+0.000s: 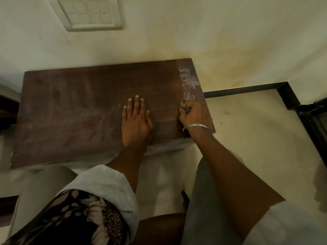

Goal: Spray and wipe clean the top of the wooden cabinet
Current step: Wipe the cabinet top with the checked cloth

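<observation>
Two hands on the wood: the left hand [136, 121] lies flat, palm down and fingers spread, pressed on the cabinet top [70, 114] a little right of its middle, holding nothing. Just beside it the right hand [192, 114] is curled tight around a patterned cloth [184, 106], a scrap of the dark and light check poking out between the fingers, fist pressed down on the surface near its right edge. There's a thin metal bangle [197, 126] round that right wrist. Straight ahead of the cloth, along the right end of the top, a whitish speckled streak [188, 82] runs back toward the wall, looking like spray or residue. Fainter pale smears show across the middle of the brown wood; the far left looks darker and plainer. The cabinet sits hard against a cream wall [194, 32], with a white switch plate [92, 13] mounted above it on the left. Off to the right, pale floor tiles [247, 138] and a dark skirting band [247, 89] turning a corner. Down at the near edge, a rolled pale sleeve [106, 183] over a dark floral fabric [70, 218] on the left arm
</observation>
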